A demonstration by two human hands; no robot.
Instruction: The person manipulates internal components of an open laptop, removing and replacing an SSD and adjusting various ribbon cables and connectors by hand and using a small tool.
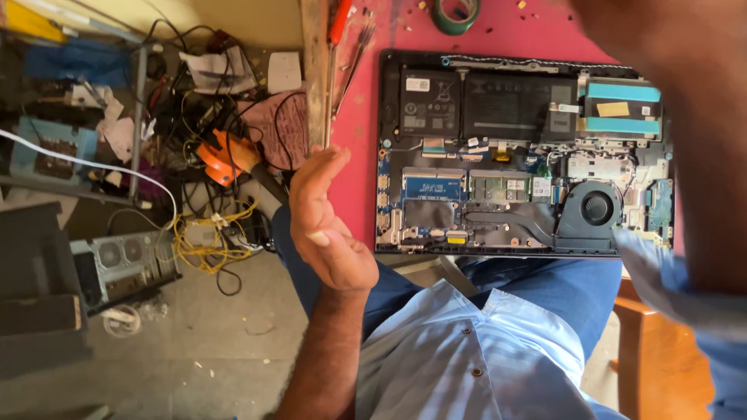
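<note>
While the opened laptop (523, 152) lies flat on the red bench (359, 132) with its bottom cover off, its internals face upward, which leaves every part open to inspection from above. The black battery (475, 105) occupies the far half, the round cooling fan (595, 208) sits at the near right, and the memory modules (467, 187) lie between them at centre. The near edge of the machine sits just at the bench edge, close above the person's lap, so it is within easy reach of both arms.

The left hand (327, 225) is raised beside the laptop's left edge, apart from it and touching nothing. Its grip is spread, palm turned toward the machine and fingers loosely extended, holding no tool.

The right hand (661, 47) is close to the lens at the upper right, heavily blurred, and covers part of the laptop's right side. Whether its grip is spread or closed on anything cannot be told.

A green tape roll (455, 14) and a red-handled screwdriver (339, 22) rest at the far edge of the bench, near the laptop yet clear of it, apparently set aside within reach. To the left, on the floor, lie tangled cables (206, 237) and an orange tool (227, 155), well apart from the work.
</note>
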